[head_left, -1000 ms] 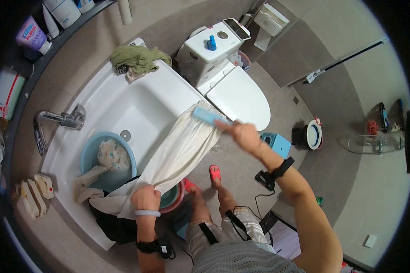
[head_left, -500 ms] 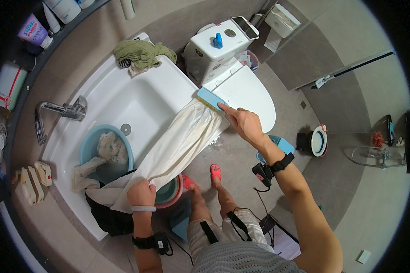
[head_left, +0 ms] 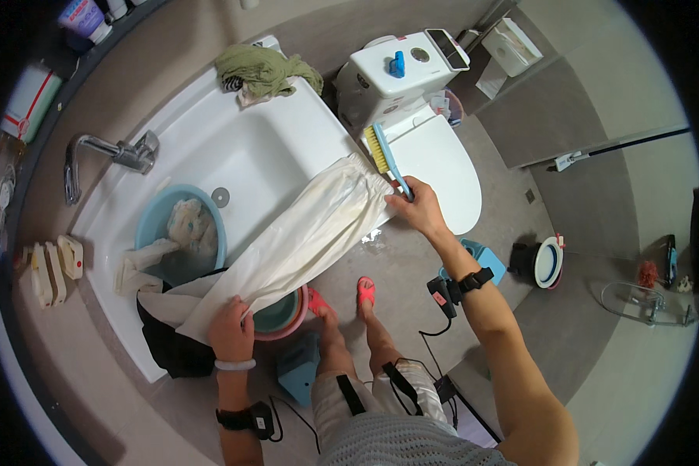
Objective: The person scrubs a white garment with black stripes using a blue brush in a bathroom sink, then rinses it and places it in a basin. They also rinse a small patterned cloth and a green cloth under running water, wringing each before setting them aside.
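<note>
Long off-white trousers (head_left: 303, 225) lie stretched across the sink's front edge, their gathered elastic end by the toilet. My left hand (head_left: 231, 330) is closed on the fabric at the near end. At the gathered end, my right hand (head_left: 418, 206) grips the handle of a light blue scrub brush (head_left: 386, 159). Its yellow bristles face left, tilted up off the cloth, and the fingers are right beside the fabric edge. Black cloth (head_left: 167, 342) hangs over the sink corner below the trousers. Left of them, a blue basin (head_left: 220, 221) holds wet pale cloth (head_left: 193, 225).
A chrome faucet (head_left: 124, 151) projects over the white sink (head_left: 264, 155). Green cloth (head_left: 264, 70) lies on its far corner. The closed toilet (head_left: 443, 179) is on the right. Below the trousers, a pink-rimmed tub (head_left: 291, 326) and a blue stool (head_left: 297, 369) stand on the floor.
The brush has come up off the trousers and turned, so its bristles now face left. My right hand has shifted from the brush's back to its handle. My left hand still grips the fabric.
</note>
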Motion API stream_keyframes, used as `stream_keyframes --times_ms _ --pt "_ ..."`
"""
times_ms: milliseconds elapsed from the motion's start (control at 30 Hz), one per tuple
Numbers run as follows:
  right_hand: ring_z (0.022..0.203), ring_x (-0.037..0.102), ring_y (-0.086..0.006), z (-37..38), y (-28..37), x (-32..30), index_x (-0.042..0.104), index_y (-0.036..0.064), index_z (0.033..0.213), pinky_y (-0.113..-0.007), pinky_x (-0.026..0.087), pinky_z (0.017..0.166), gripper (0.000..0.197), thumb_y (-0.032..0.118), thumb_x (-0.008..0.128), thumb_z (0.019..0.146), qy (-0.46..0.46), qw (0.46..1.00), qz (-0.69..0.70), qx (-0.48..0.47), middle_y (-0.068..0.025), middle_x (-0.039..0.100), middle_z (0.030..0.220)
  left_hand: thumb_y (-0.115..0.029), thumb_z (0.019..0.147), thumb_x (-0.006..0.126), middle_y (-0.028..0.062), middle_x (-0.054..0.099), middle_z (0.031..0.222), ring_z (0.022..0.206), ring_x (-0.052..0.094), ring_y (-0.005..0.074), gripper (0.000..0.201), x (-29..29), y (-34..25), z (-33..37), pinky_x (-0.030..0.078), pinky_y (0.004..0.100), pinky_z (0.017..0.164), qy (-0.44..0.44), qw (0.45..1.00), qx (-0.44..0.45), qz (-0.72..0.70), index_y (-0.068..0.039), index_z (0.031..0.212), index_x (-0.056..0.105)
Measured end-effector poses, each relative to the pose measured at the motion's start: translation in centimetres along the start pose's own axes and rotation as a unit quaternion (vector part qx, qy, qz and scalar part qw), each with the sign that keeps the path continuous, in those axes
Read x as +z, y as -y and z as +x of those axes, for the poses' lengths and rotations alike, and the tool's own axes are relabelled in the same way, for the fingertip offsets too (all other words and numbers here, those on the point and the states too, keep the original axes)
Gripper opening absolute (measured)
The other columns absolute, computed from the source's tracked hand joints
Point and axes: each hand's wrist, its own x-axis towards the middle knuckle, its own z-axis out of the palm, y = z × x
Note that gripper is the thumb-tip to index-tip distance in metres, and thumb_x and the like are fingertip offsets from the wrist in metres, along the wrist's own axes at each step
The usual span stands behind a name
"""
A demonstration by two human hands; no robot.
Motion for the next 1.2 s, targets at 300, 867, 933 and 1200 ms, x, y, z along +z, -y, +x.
stream_keyframes --times_ms 300,867,933,1200 --pt "0.056 0.038 -0.0031 -6.0 4.8 -7.6 0.063 0.0082 0.085 -0.022 0.029 0.048 0.016 0.021 0.073 0.085 0.120 0.984 0.082 0.103 0.0078 0.047 0.066 -0.008 0.083 0.063 0.0134 0.067 0.109 0.096 0.061 0.0354 0.011 -7.8 -1.6 -1.7 0.051 0.0408 0.083 0.106 0.982 -0.025 -0.157 -0.002 0.093 0.063" --pt "0.076 0.065 -0.0315 -4.8 6.8 1.6 0.054 0.0070 0.131 -0.039 0.051 0.070 0.042 0.034 0.039 0.103 -0.032 0.993 -0.101 -0.050 -0.0205 0.064 0.081 -0.026 0.087 0.063 0.0187 0.065 0.097 0.095 0.061 0.0353 0.030 -2.2 8.1 11.7 0.048 0.0402 0.081 0.135 0.962 -0.207 -0.113 0.002 0.099 0.063" --pt "0.077 0.067 -0.0327 -8.5 8.3 3.9 0.035 0.0225 0.148 -0.042 0.054 0.066 0.053 0.020 0.048 0.097 0.076 0.968 -0.174 -0.165 -0.0219 0.065 0.088 -0.023 0.086 0.064 0.0172 0.063 0.107 0.102 0.058 0.0359 0.030 -2.9 6.0 10.2 0.046 0.0412 0.086 -0.003 0.990 -0.112 -0.089 0.001 0.105 0.062" --pt "0.054 0.060 -0.0261 -10.8 9.6 12.1 0.041 0.0316 0.145 -0.035 0.051 0.048 0.067 0.010 0.055 0.084 0.112 0.896 -0.337 -0.266 -0.0158 0.058 0.084 -0.018 0.081 0.069 0.0150 0.055 0.127 0.120 0.049 0.0328 0.048 -2.5 -0.2 2.1 0.037 0.0435 0.104 0.037 0.994 0.090 0.059 -0.003 0.125 0.057"
